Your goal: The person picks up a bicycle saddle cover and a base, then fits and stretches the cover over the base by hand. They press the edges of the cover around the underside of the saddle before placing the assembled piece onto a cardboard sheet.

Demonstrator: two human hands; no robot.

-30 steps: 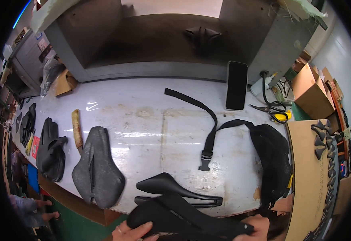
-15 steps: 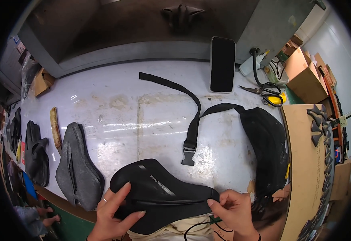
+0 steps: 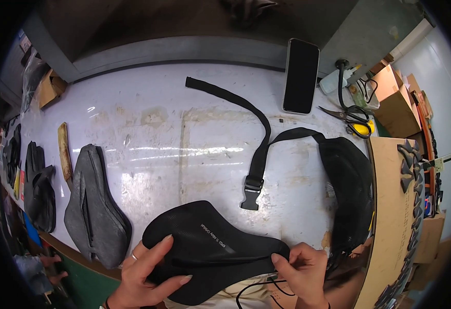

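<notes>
A black bicycle saddle (image 3: 199, 232) with pale lettering and a long centre slot lies across my two hands at the near edge of the table. My left hand (image 3: 151, 270) grips its wide end, thumb and fingers spread over the top on both sides of the slot. At the narrow nose my right hand (image 3: 303, 270) pinches the tip between thumb and bent fingers. The saddle's underside is hidden. Beyond it, apart from both hands, rests a black strap with a buckle (image 3: 250, 198), joined to a black mesh pouch (image 3: 346, 188) on the right.
Grey saddle pieces (image 3: 99, 211) lie at left beside a worn wooden handle (image 3: 64, 152). A phone (image 3: 301, 77) leans at the back, near scissors (image 3: 352, 116) and a squeeze bottle (image 3: 333, 81). Several small dark pieces line a cardboard sheet (image 3: 390, 216) at right.
My view has turned slightly, so the table things sit differently in the picture. The saddle has tilted a little in my hands, and both hands keep their hold on it.
</notes>
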